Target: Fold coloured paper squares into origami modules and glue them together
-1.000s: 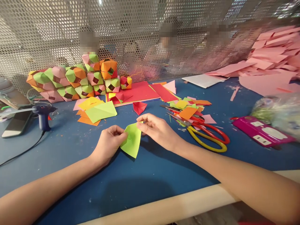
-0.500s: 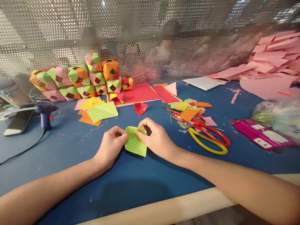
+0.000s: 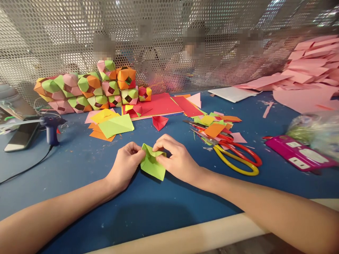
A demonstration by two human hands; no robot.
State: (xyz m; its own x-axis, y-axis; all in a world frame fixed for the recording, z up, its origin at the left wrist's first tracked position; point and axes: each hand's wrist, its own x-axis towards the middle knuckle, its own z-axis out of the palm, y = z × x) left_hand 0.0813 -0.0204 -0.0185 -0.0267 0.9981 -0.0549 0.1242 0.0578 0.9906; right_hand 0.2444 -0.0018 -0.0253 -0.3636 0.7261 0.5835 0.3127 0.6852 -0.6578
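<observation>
A small green sheet of paper is held just above the blue table, between both hands. My left hand pinches its left edge between thumb and fingers. With thumb and fingers closed on the upper right part, my right hand bends the top edge over toward me. Beyond the hands lies a folded red paper piece. To the left are loose green and orange paper squares. Scissors with yellow and red handles lie right of my right hand, near paper scraps.
Folded paper balls are stacked at the back left, before a perforated metal screen. A glue gun and a phone lie left. Rightward are a magenta power strip, a plastic bag and piled pink paper.
The green paper's top edge, nearly flat before, is now curled over toward me. My right hand's fingers have shifted with it; my left hand keeps its grip.
</observation>
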